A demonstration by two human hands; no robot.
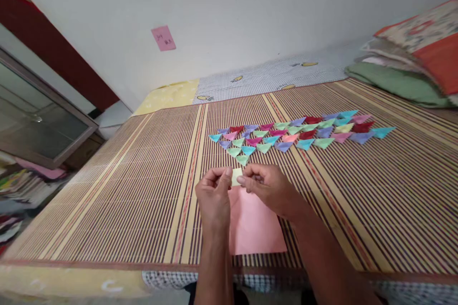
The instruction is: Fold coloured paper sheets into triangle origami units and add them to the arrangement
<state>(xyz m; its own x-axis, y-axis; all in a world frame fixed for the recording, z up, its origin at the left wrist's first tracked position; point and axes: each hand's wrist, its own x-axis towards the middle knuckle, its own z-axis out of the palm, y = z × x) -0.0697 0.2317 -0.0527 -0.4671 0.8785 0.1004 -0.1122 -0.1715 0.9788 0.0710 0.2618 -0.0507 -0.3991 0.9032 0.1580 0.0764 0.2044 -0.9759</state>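
Note:
A small pale yellow piece of paper (pixel 236 176) is held up between my two hands. My left hand (pixel 215 188) pinches its left side between thumb and fingers, and my right hand (pixel 267 185) pinches its right side. Below them a pink sheet of paper (pixel 255 226) lies flat on the striped mat, partly covered by my wrists. Just beyond my hands, rows of small folded paper shapes (pixel 264 147) in blue, green, red, pink and purple are laid out, stretching away to the right.
The striped bamboo mat (pixel 118 195) covers the bed. Folded cloths and cushions (pixel 404 76) are piled at the far right. A pink note (pixel 163 38) hangs on the white wall. At the left stand a glass-fronted cabinet (pixel 39 109) and a stack of papers (pixel 25 186).

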